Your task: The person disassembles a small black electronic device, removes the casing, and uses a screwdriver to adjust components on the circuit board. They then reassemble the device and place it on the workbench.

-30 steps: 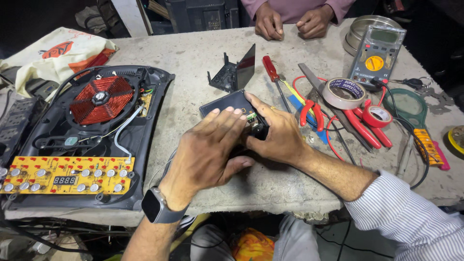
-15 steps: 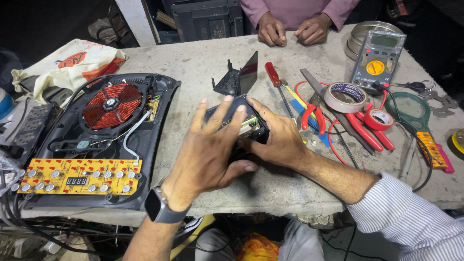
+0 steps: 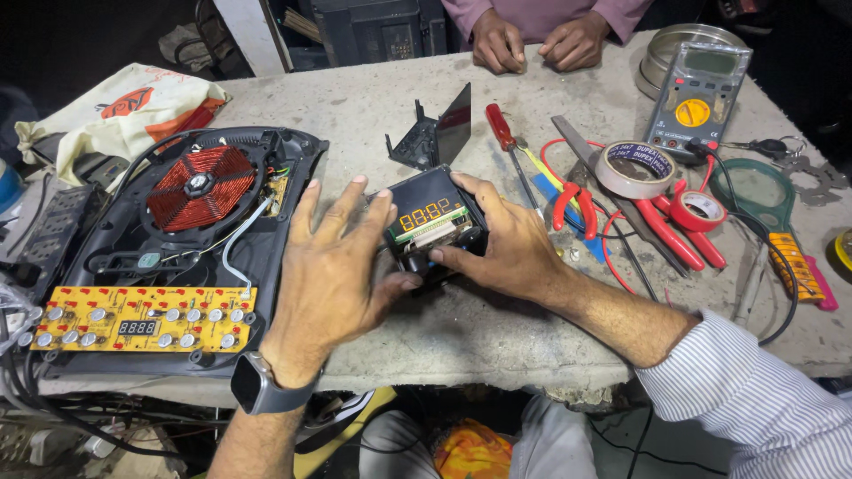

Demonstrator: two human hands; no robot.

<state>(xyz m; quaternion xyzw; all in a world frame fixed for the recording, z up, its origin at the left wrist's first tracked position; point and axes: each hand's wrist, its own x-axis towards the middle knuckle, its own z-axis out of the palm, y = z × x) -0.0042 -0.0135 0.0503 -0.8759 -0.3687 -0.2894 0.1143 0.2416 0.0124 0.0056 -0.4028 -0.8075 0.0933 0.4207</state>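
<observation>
A small black device with an orange lit digit display lies at the middle of the stone table. My right hand grips its right side, thumb under the front edge. My left hand is on its left side, fingers spread and lifted, thumb touching the device's lower left corner. A watch is on my left wrist.
An opened induction cooker with red coil and yellow control board sits at left. Behind the device stands a black plastic bracket. At right lie a red screwdriver, red pliers, tape rolls, a multimeter. Another person's hands rest at the far edge.
My left hand has opened and lifted its fingers off the device, uncovering the lit display. The device now faces up. My right hand keeps its hold.
</observation>
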